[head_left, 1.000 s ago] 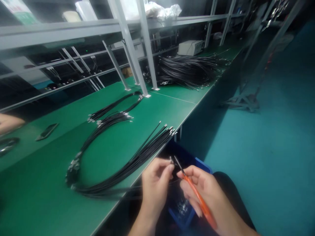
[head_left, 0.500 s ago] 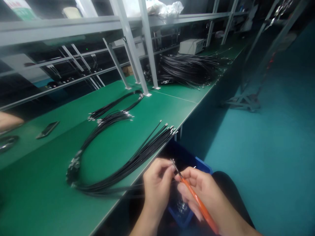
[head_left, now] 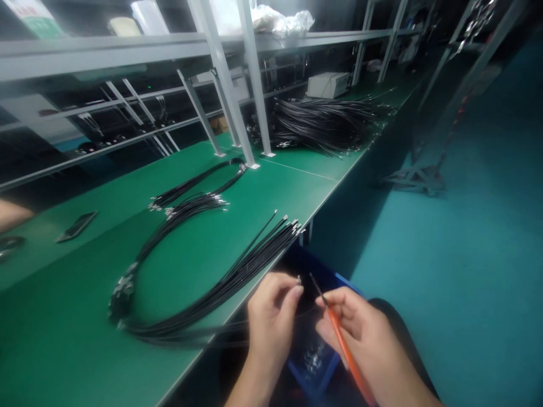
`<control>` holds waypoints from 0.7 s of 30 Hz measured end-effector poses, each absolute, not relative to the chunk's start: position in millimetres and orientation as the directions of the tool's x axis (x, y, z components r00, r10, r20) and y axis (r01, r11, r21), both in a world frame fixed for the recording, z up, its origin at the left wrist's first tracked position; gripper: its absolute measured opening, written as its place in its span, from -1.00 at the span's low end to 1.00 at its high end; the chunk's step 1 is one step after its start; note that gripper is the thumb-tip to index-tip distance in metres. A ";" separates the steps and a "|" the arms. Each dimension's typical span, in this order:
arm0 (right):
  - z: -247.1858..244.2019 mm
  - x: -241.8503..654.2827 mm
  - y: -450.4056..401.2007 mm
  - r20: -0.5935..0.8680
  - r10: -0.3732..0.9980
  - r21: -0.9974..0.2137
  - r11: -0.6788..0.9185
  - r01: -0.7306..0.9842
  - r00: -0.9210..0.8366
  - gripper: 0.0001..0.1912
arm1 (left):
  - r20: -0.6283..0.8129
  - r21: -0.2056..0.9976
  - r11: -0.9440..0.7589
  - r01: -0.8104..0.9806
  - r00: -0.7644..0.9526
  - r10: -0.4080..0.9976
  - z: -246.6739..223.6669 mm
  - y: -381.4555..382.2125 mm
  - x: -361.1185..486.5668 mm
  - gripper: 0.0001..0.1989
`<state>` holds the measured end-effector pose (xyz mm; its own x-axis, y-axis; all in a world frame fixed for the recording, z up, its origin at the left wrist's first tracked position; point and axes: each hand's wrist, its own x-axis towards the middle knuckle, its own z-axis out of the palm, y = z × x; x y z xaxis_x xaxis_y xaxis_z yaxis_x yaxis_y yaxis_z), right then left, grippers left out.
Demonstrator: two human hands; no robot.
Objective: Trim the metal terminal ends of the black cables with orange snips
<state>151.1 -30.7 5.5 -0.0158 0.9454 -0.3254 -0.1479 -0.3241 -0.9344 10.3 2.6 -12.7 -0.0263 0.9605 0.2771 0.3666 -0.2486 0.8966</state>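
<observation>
My left hand [head_left: 274,308] is closed in a pinch around the end of a black cable [head_left: 231,327]. A small shiny metal tip [head_left: 299,279] sticks out between its thumb and forefinger. My right hand [head_left: 354,322] grips an orange-handled tool [head_left: 348,353] with a slim dark shaft pointing up and left. The tool's tip stands a little to the right of the cable end, apart from it. On the green table, a curved bundle of black cables [head_left: 246,263] with metal ends lies beside my left hand; the held cable runs back toward it.
Under the table edge stands a blue bin [head_left: 311,376] with small shiny parts inside. A second cable bundle [head_left: 199,175], a phone [head_left: 77,227] and a big cable pile [head_left: 326,121] lie on the table [head_left: 186,268]. Shelf posts [head_left: 231,96] rise from it. Another person's arm [head_left: 12,215] shows at left.
The tool in my right hand has moved right, away from the metal tip in my left hand. My left hand stays nearly in place, still pinching the cable end.
</observation>
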 end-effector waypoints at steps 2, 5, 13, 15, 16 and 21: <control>7.9 151.3 -27.0 -0.230 0.968 -0.966 -0.214 -0.144 0.101 -0.66 | 0.273 0.885 -0.249 0.393 -0.005 0.962 -10.7 2.0 11.4 -0.95; 12.2 148.1 -16.0 -0.151 0.976 -0.975 -0.120 -0.187 0.160 -0.59 | 0.272 0.861 -0.257 0.438 0.030 0.962 -8.4 -0.7 13.8 -0.94; 8.4 138.9 -6.1 -0.132 0.970 -0.977 -0.093 -0.191 0.205 -0.73 | 0.268 0.835 -0.282 0.473 0.098 0.958 -5.3 -3.0 15.6 -0.92; 8.2 140.0 -7.6 -0.126 0.971 -0.980 -0.090 -0.178 0.202 -0.75 | 0.254 0.831 -0.271 0.486 0.102 0.962 -4.4 -2.7 15.6 -0.91; 8.2 140.6 -8.0 -0.114 0.973 -0.984 -0.082 -0.161 0.203 -0.76 | 0.250 0.828 -0.269 0.492 0.106 0.963 -3.9 -2.8 15.7 -0.91; -0.6 139.9 -8.5 0.065 0.964 -0.997 0.050 0.063 0.259 -0.80 | 0.263 0.795 -0.289 0.534 0.126 0.957 -2.0 -5.5 16.9 -0.89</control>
